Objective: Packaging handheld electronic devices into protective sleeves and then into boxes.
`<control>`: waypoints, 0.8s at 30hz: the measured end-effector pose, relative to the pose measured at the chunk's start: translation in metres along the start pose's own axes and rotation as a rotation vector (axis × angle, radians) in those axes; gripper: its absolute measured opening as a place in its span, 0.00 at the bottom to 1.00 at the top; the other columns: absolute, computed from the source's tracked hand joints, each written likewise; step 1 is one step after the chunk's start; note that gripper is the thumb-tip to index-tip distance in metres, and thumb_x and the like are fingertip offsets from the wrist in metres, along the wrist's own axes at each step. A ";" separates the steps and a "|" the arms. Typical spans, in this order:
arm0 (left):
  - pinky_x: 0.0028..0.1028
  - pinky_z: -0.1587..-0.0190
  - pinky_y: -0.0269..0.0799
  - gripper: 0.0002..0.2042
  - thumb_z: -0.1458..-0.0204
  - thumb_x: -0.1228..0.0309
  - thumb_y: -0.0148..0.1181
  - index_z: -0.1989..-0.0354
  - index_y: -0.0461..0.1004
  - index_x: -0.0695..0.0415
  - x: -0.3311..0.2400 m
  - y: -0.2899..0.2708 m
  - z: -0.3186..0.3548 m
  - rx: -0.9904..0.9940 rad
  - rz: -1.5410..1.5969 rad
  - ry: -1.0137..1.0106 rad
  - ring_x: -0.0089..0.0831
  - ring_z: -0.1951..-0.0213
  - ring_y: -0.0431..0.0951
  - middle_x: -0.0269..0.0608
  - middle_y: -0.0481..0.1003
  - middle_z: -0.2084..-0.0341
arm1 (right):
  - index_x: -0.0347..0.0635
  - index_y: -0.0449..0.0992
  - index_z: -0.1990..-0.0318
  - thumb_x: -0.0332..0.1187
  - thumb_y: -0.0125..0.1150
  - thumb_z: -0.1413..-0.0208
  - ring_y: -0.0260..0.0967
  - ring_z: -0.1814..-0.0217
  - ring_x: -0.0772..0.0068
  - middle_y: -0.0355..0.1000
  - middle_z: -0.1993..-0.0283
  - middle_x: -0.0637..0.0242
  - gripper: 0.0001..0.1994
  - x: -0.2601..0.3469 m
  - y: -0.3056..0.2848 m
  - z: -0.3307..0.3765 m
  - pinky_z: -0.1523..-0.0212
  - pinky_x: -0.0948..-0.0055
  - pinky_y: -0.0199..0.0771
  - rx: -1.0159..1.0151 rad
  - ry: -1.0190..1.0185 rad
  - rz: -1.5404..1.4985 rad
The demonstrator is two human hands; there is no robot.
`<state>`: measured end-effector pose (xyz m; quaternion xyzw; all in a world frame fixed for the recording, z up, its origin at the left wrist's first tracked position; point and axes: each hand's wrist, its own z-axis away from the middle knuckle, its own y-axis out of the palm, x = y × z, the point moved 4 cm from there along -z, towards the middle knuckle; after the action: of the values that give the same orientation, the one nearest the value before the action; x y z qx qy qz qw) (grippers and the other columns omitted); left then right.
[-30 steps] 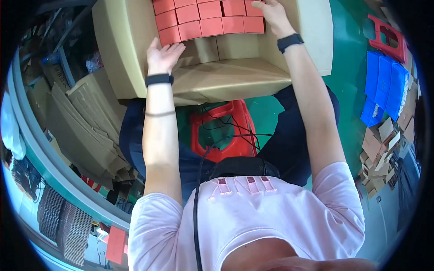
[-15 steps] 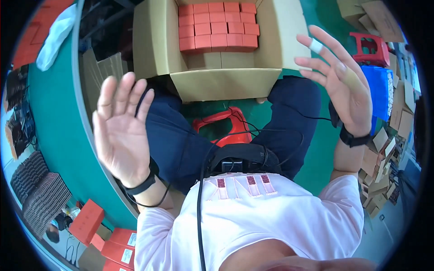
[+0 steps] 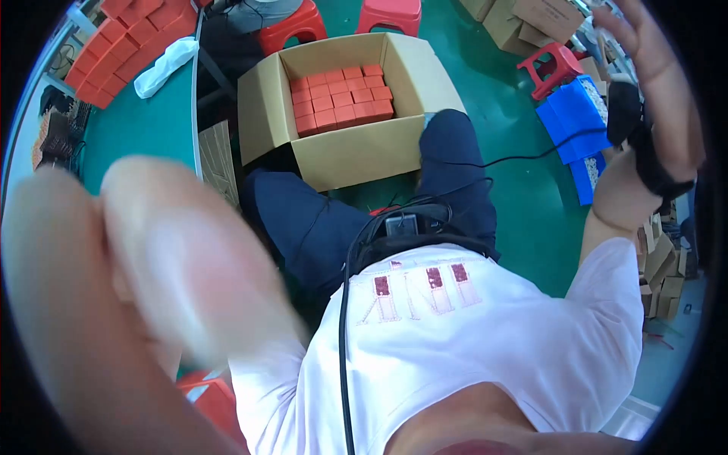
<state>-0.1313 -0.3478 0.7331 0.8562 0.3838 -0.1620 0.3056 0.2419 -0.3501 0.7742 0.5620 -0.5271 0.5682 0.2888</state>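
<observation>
My left hand [image 3: 121, 280] fills the left side, very close and smeared by motion. Its fingers cannot be made out well enough to say how they are held. My right hand [image 3: 666, 95] is raised at the upper right, partly cut by the picture's rim. Its visible fingers are stretched out and nothing shows in it; a black strap circles the wrist. Both hands are away from the open cardboard box [image 3: 360, 155], which stands beyond my knees. Rows of small red boxes [image 3: 345, 98] sit inside it.
A green table [image 3: 140, 133] at the left bears more red boxes [image 3: 125, 49] and a white plastic bag [image 3: 167, 67]. Red stools [image 3: 390, 15] stand behind the carton. Blue bins [image 3: 572, 114] and loose cardboard [image 3: 542, 23] lie to the right. A black cable [image 3: 345, 364] hangs down my front.
My left hand has come up much closer and now blurs over the left side. My right hand has moved outward to the right rim. The view has shifted, showing more beyond the carton.
</observation>
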 end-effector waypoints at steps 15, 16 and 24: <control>0.47 0.30 0.56 0.20 0.42 0.63 0.61 0.41 0.74 0.50 -0.100 0.067 0.056 0.028 -0.303 0.666 0.40 0.36 0.68 0.41 0.74 0.43 | 0.32 0.49 0.30 0.45 0.58 0.37 0.71 0.39 0.57 0.55 0.31 0.44 0.37 0.026 0.036 -0.094 0.40 0.63 0.73 -0.010 -0.595 0.016; 0.46 0.30 0.57 0.20 0.42 0.64 0.61 0.41 0.75 0.50 -0.105 0.077 0.059 -0.044 -0.318 0.670 0.40 0.36 0.68 0.41 0.74 0.43 | 0.32 0.50 0.30 0.45 0.57 0.37 0.71 0.39 0.57 0.56 0.31 0.45 0.36 0.023 0.032 -0.098 0.40 0.63 0.73 0.024 -0.558 0.019; 0.41 0.33 0.63 0.14 0.40 0.71 0.59 0.46 0.78 0.54 -0.105 0.066 0.072 -0.096 -0.182 0.917 0.34 0.38 0.69 0.39 0.77 0.47 | 0.33 0.54 0.32 0.42 0.56 0.36 0.71 0.41 0.59 0.60 0.34 0.47 0.32 0.030 0.023 -0.156 0.41 0.63 0.73 -0.025 -0.699 0.041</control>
<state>-0.1527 -0.4873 0.7580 0.7871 0.5599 0.2249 0.1283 0.1626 -0.2202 0.8254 0.7084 -0.6121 0.3408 0.0863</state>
